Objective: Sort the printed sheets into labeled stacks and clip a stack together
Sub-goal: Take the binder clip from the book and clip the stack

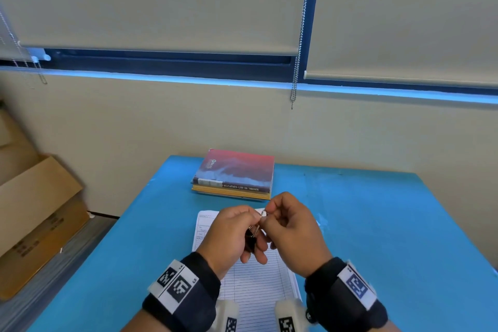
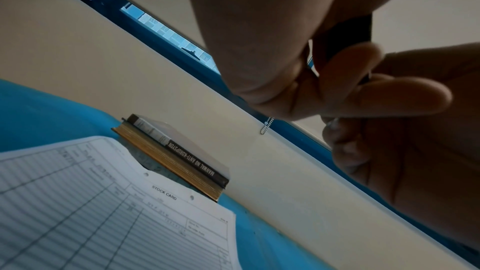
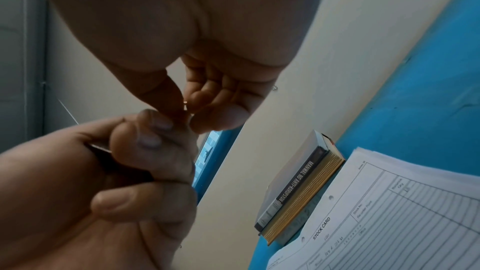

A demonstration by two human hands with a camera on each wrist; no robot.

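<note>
A stack of printed "STOCK CARD" sheets [image 1: 256, 283] lies flat on the blue table [image 1: 377, 224] in front of me. Both hands hover just above its far end. My left hand [image 1: 249, 221] grips the black body of a binder clip [image 1: 251, 242] with curled fingers. My right hand [image 1: 269, 217] pinches the clip's silver wire handle [image 1: 260, 219] between thumb and forefinger. The left wrist view shows the clip [image 2: 345, 34] held above the sheets [image 2: 103, 223], apart from them. In the right wrist view the wire handle [image 3: 185, 106] glints between the fingertips.
Two stacked books [image 1: 234, 175] lie at the table's far edge, just beyond the sheets. Cardboard boxes [image 1: 35, 224] stand on the floor to the left. A wall with roller blinds and a hanging bead chain [image 1: 296, 62] rises behind the table.
</note>
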